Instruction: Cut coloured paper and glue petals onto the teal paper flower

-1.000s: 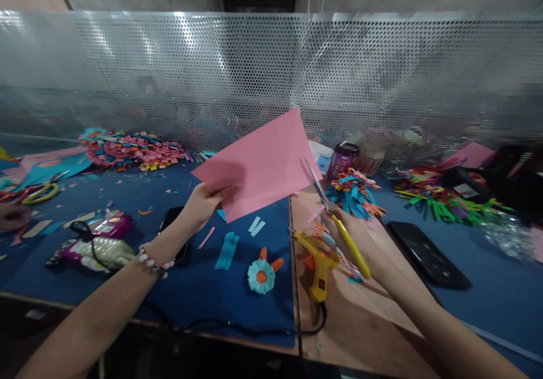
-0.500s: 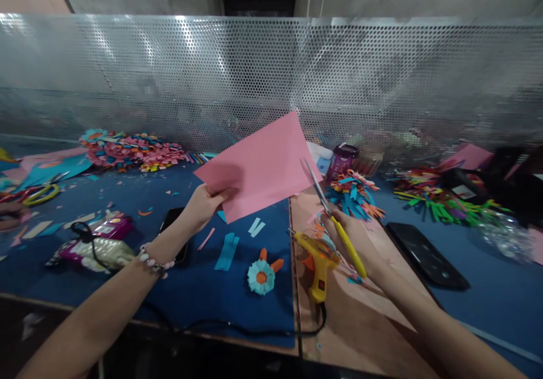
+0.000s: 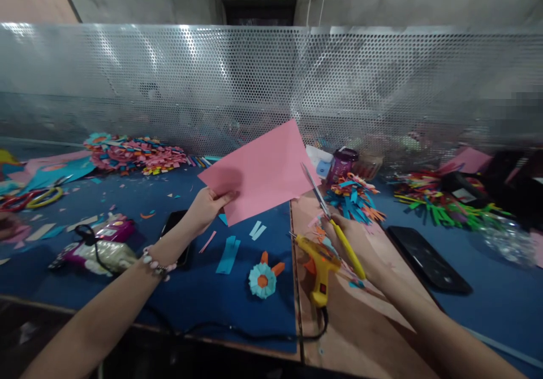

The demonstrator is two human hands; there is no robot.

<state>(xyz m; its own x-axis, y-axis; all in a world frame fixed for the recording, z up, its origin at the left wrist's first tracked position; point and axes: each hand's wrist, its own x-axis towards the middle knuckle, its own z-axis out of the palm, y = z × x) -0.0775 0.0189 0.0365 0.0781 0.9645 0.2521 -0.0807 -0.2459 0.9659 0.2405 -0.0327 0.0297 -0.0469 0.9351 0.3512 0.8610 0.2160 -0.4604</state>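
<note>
Pinched at its lower left corner, a pink sheet of paper (image 3: 263, 175) is held up by my left hand (image 3: 210, 206), thumb on top. My right hand (image 3: 345, 232) grips yellow-handled scissors (image 3: 345, 246). Their blades reach up to the sheet's right edge and overlap it; whether they cut into it I cannot tell. Below the paper lie a blue paper flower with orange centre (image 3: 262, 280), blue strips (image 3: 228, 254), pale strips (image 3: 258, 230) and a thin pink strip (image 3: 207, 241). A yellow glue gun (image 3: 319, 266) rests beneath my right hand.
A perforated metal panel (image 3: 178, 85) runs along the back. Colourful paper piles (image 3: 139, 154) and fringed strips (image 3: 356, 198) lie before it, near a purple-lidded jar (image 3: 343, 164). A black phone (image 3: 428, 259) lies right. The glue gun's cord (image 3: 237, 331) crosses the front. Another person's hand (image 3: 6, 225) shows far left.
The whole view has shifted slightly, so everything sits a little lower. Both hands keep their holds on the sheet and scissors, with hardly any movement between them.
</note>
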